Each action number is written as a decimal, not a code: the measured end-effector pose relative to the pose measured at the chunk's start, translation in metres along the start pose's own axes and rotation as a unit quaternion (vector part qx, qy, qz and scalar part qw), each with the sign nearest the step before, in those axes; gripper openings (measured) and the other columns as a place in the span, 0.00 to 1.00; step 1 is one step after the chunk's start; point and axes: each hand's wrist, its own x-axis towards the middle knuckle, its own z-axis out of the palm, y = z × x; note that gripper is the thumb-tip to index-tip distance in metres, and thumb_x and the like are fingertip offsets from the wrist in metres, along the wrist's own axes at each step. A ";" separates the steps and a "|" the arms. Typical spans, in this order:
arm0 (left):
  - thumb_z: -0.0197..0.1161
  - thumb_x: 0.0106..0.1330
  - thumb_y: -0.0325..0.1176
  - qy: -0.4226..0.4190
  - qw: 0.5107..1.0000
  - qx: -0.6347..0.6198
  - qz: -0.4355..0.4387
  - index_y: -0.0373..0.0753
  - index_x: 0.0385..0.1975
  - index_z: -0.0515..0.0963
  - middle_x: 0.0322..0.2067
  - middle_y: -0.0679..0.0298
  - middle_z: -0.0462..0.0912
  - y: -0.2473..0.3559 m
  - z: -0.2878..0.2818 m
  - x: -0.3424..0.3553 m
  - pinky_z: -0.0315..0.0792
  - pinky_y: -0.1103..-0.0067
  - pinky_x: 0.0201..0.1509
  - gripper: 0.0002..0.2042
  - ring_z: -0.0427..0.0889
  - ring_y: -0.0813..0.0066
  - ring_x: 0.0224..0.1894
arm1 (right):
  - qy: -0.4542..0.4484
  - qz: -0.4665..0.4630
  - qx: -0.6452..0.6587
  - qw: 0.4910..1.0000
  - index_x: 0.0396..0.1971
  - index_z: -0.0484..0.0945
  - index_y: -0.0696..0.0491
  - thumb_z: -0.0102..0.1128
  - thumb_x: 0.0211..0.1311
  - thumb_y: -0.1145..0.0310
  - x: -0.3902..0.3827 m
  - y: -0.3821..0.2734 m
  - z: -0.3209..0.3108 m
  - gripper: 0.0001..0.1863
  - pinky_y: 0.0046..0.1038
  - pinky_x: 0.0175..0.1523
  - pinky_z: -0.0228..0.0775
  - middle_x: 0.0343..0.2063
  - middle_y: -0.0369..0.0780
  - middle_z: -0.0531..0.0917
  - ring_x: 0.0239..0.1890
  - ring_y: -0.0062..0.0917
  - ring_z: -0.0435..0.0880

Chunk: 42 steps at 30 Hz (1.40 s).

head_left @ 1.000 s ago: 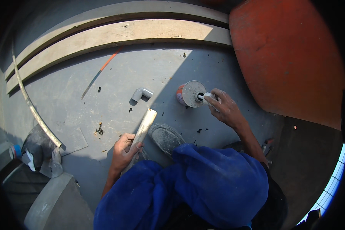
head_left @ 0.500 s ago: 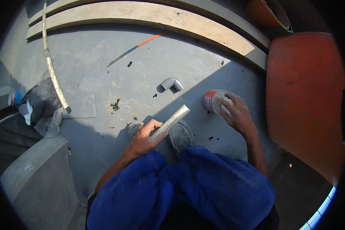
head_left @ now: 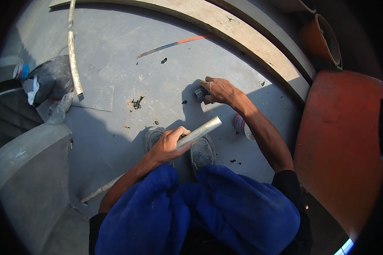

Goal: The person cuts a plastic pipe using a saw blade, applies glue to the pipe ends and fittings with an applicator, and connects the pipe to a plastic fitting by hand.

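Observation:
My left hand (head_left: 168, 144) is closed around a short length of pale, dirty pipe (head_left: 205, 129), which points up and to the right above my shoes. Farther forward, my right hand (head_left: 222, 90) reaches down over a grey pipe elbow (head_left: 198, 94) on the floor, its fingers wrapped over the fitting and hiding much of it. Beneath my right forearm stands a small orange and white can (head_left: 239, 123), partly covered by the arm.
Wooden beams (head_left: 251, 36) curve across the far side. A thin orange and grey strip (head_left: 193, 39) lies before them. At right are a large red-brown drum (head_left: 336, 140) and an orange bucket (head_left: 317, 40). A long pipe (head_left: 72, 51) and black plastic bag (head_left: 55, 76) lie at left.
My right hand has left the can's top and moved forward and left onto the pipe elbow. My left hand still holds the pipe. The view has shifted slightly.

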 end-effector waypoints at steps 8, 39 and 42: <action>0.63 0.58 0.37 0.032 0.997 0.046 0.054 0.34 0.36 0.72 0.28 0.55 0.80 -0.005 -0.007 0.002 0.72 0.74 0.35 0.14 0.80 0.68 0.31 | 0.184 0.226 0.409 0.865 0.42 0.72 0.64 0.62 0.52 0.59 -0.057 0.005 -0.019 0.25 0.28 0.26 0.73 0.24 0.45 0.78 0.22 0.26 0.78; 0.60 0.61 0.41 0.020 0.999 0.027 0.034 0.33 0.35 0.72 0.28 0.53 0.79 -0.015 -0.014 0.010 0.71 0.73 0.34 0.15 0.78 0.67 0.29 | 0.188 0.271 0.481 0.812 0.38 0.75 0.64 0.65 0.52 0.52 -0.080 -0.047 -0.020 0.27 0.22 0.20 0.69 0.19 0.40 0.75 0.18 0.20 0.75; 0.59 0.61 0.41 0.014 0.999 0.028 0.014 0.33 0.35 0.72 0.28 0.52 0.79 -0.012 -0.015 0.010 0.71 0.72 0.35 0.15 0.78 0.66 0.30 | 0.193 0.267 0.474 0.816 0.39 0.75 0.64 0.65 0.52 0.52 -0.080 -0.049 -0.019 0.28 0.22 0.19 0.68 0.19 0.40 0.75 0.18 0.21 0.75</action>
